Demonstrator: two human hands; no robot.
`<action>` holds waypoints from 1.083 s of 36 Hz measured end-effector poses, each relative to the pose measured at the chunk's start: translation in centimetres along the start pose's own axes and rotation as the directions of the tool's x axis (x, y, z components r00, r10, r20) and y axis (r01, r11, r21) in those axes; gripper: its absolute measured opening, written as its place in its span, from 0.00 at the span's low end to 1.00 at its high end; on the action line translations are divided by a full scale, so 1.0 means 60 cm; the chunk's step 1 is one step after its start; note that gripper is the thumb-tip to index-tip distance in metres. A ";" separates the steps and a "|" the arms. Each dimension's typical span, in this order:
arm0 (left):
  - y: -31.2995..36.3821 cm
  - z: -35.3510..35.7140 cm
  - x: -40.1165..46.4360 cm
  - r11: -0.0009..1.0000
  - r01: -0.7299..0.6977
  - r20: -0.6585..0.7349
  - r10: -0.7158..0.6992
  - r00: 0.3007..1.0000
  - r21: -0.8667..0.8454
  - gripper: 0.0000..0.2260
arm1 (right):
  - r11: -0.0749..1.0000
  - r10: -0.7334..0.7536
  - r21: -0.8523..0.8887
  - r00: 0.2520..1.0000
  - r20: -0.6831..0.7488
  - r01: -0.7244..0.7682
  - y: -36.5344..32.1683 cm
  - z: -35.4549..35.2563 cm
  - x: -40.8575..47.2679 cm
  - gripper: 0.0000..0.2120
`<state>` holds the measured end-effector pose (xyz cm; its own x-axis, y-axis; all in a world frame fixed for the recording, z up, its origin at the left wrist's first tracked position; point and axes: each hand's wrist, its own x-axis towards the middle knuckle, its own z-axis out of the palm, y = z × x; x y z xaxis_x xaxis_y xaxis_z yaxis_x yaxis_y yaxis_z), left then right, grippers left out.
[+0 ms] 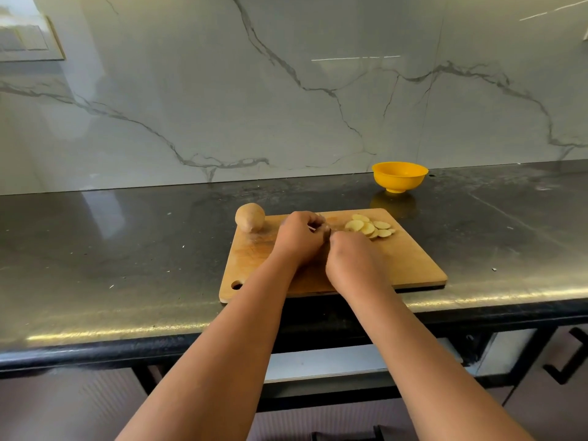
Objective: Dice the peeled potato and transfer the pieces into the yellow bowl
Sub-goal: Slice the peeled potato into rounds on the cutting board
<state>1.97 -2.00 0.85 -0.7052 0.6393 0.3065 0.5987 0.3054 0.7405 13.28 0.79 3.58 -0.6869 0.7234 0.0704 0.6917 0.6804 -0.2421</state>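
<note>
No readable labels or writing anywhere. Your left hand point(299, 238) has its grip curled over something small at the middle of the wooden cutting board point(410, 262), and your right hand point(353, 262) sits fisted just beside it, but I cannot tell what either holds. Potato slices point(370, 227) lie fanned at the board's far right, an unpeeled potato point(250, 217) sits on its far left corner, and the yellow bowl point(399, 176) stands on the dark surface point(127, 249) beyond the board, nothing visible in it.
</note>
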 end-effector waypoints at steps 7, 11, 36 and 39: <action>-0.001 -0.002 0.001 0.997 0.051 0.011 -0.050 0.999 -0.051 0.12 | 0.997 -0.001 -0.075 0.987 0.159 0.013 0.011 -0.018 -0.006 0.25; 0.002 -0.003 0.001 0.992 0.099 0.045 -0.096 0.994 -0.078 0.14 | 0.998 -0.048 0.052 0.999 0.006 0.048 0.071 -0.004 -0.046 0.14; 0.009 -0.005 -0.002 0.992 0.101 0.016 -0.100 0.995 -0.070 0.07 | 0.990 -0.029 0.128 0.982 -0.186 0.054 0.026 0.035 -0.026 0.26; 0.008 -0.005 -0.001 0.994 0.084 0.015 -0.084 0.996 -0.073 0.07 | 0.996 -0.020 0.082 0.987 -0.159 0.033 0.018 0.026 -0.026 0.26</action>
<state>2.21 -2.11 1.35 -0.7471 0.6219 0.2346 0.5076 0.3059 0.8054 14.74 0.23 1.70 -0.6562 0.7192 0.2286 0.6477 0.6922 -0.3185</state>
